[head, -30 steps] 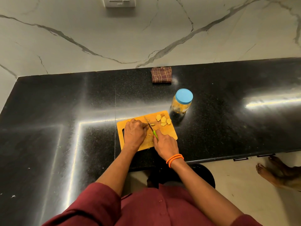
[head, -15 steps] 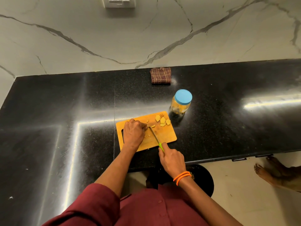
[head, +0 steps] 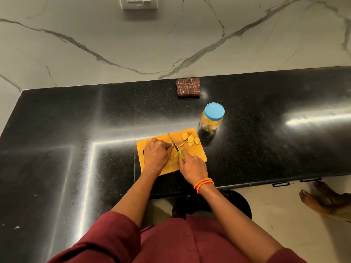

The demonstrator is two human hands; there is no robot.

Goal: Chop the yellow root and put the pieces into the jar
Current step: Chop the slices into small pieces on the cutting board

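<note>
Your left hand [head: 156, 155] curls over, seemingly pinning, the root; your right hand [head: 191, 168] grips the knife [head: 175, 147]; the jar [head: 212, 117] stands lidded.

Wall: pale marble [head: 79, 25] w/ grey veins, runs behind bench.
Socket: white plate [head: 140, 2] at top edge of wall.
Bench: black polished stone [head: 57, 130], speckled; bright light streaks reflected across it.
Cloth: folded brown checked cloth [head: 188, 87] at back of bench, against wall.
Floor: pale tiles [head: 284, 215] at lower right; black round stool [head: 241, 204] under bench edge.
</note>
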